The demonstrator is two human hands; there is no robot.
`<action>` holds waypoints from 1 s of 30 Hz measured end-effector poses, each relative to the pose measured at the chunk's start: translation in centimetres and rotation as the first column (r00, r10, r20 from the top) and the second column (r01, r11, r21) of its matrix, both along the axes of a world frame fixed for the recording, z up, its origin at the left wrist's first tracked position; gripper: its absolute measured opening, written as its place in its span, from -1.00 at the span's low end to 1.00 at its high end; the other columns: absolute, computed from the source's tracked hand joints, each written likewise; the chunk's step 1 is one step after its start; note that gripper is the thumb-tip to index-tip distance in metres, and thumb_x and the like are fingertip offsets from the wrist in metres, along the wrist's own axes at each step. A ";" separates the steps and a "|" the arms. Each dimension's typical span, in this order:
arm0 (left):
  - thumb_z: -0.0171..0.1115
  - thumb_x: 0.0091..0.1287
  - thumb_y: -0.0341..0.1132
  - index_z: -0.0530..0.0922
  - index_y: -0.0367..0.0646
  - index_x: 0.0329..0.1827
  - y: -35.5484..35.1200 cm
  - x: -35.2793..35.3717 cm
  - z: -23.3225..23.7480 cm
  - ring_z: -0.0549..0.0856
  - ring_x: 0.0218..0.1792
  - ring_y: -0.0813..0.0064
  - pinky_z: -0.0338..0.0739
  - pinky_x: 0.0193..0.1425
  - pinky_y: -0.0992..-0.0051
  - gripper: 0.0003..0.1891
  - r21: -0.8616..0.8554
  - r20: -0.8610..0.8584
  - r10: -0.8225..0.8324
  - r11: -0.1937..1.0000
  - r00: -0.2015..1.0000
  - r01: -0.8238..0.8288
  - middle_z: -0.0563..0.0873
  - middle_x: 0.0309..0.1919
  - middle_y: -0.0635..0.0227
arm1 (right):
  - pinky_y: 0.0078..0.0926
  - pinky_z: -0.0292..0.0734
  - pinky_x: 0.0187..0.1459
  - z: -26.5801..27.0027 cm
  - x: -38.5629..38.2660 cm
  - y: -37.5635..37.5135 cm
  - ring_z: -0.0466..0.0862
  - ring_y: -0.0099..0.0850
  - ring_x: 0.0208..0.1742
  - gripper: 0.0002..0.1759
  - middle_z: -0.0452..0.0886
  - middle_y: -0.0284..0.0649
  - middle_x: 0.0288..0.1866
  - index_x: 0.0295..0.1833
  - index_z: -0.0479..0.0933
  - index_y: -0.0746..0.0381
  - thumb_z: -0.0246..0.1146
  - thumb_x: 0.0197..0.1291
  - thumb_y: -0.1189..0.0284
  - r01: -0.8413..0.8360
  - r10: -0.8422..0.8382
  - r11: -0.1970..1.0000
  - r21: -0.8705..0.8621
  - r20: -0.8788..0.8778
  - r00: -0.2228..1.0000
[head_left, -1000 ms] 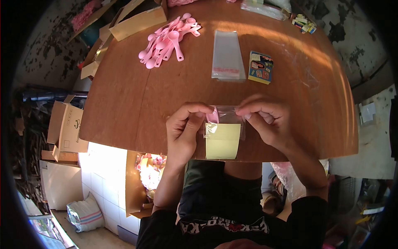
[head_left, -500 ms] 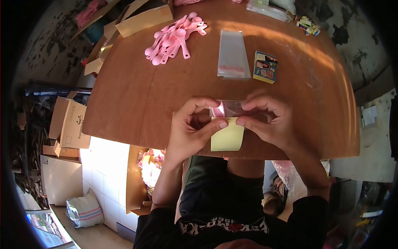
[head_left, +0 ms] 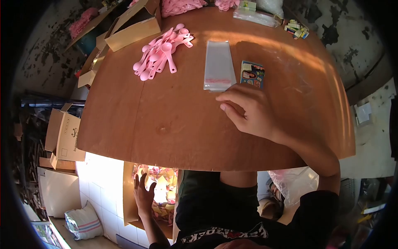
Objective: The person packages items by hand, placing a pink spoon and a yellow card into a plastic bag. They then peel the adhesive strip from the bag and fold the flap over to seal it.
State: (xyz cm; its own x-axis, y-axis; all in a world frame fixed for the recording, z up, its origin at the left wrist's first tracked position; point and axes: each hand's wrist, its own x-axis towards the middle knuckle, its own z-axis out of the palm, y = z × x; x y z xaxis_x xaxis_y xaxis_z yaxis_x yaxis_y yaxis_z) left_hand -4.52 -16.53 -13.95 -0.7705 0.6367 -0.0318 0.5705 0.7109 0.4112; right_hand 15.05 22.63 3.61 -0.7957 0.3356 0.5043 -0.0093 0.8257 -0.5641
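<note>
My left hand (head_left: pixel 144 194) is down at the left, below the table edge, with its fingers spread. It is over an open cardboard box (head_left: pixel 129 203) full of small pink and yellow packets (head_left: pixel 166 206), and I see nothing in its grip. Above the table hangs my right hand (head_left: pixel 246 110), thumb and forefinger apart with no object between them. Just beyond its fingertips lies a stack of clear plastic bags (head_left: pixel 217 62). A small blue printed pack with yellow edges (head_left: pixel 253 68) sits beside the bags, partly covered by my right hand.
A pile of pink measuring spoons (head_left: pixel 161 54) lies at the table's left. Behind it stands an open carton (head_left: pixel 132 33). Small boxes (head_left: pixel 296 29) and more plastic bags (head_left: pixel 255 17) are along the far edge. Another carton (head_left: pixel 68 135) stands left of the table.
Both hands held a clear bag with a pink piece and yellow card; now neither does. My left hand has dropped to the box below, and my right has moved toward the bags. The view has shifted.
</note>
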 end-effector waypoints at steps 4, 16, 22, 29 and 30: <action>0.40 0.17 0.04 0.34 -0.05 0.44 -1.1 1.4 -1.4 0.19 0.44 -0.35 0.23 0.44 -0.04 -0.22 -0.343 0.265 -0.072 0.925 0.962 0.163 0.14 0.43 -0.42 | -0.07 0.36 0.20 -2.1 -2.5 3.1 0.58 -0.21 0.14 -0.70 0.65 -0.11 -0.01 0.05 0.60 0.19 0.25 0.27 0.29 0.119 -0.144 0.859 0.497 0.013 0.989; 0.34 0.27 -0.43 0.65 -0.14 0.07 14.2 4.0 18.6 0.74 -0.43 0.28 0.59 -0.36 0.41 -0.70 0.563 0.093 -0.943 0.314 0.319 0.764 0.76 -0.33 0.28 | 0.35 -0.07 0.41 -5.5 -2.9 2.5 0.41 -0.09 0.40 -0.42 0.57 0.07 0.21 0.18 0.53 0.37 0.10 0.35 0.07 0.180 -0.312 0.780 0.600 0.123 0.942; 0.23 0.30 -0.55 0.65 -0.27 -0.04 27.7 0.9 20.5 0.75 -0.31 0.42 0.64 -0.34 0.50 -0.81 0.554 -0.095 -0.712 0.543 0.696 0.631 0.75 -0.25 0.16 | 0.38 -0.10 0.40 -5.4 -2.7 2.1 0.37 -0.11 0.44 -0.38 0.53 0.05 0.26 0.18 0.51 0.43 0.10 0.34 0.07 0.216 -0.336 0.801 0.558 0.122 0.934; 0.16 0.24 -0.62 0.63 -0.29 -0.06 36.1 -3.1 12.8 0.71 -0.21 0.32 0.62 -0.25 0.40 -0.76 0.640 -0.265 -0.609 0.469 0.748 0.609 0.72 -0.17 0.16 | 0.41 -0.11 0.38 -5.3 -2.5 2.3 0.34 -0.11 0.45 -0.41 0.51 0.03 0.29 0.19 0.49 0.42 0.14 0.30 0.12 0.264 -0.343 0.810 0.523 0.060 0.937; 0.15 0.21 -0.64 0.63 -0.28 -0.08 36.4 -3.1 12.8 0.69 -0.22 0.26 0.60 -0.24 0.38 -0.76 0.616 -0.343 -0.613 0.425 0.712 0.663 0.71 -0.19 0.16 | 0.41 -0.11 0.38 -5.2 -2.6 2.4 0.34 -0.11 0.45 -0.41 0.51 0.03 0.29 0.20 0.48 0.43 0.14 0.30 0.13 0.259 -0.340 0.816 0.516 0.066 0.938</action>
State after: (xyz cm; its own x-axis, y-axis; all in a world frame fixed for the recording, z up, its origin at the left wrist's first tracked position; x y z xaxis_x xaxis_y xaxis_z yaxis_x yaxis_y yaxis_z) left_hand -7.62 19.87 -1.18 -0.1186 0.7640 0.6342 0.7824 -0.3214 0.5335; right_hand 12.49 24.99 -1.59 -0.7752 0.3088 0.5510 0.3347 0.9406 -0.0563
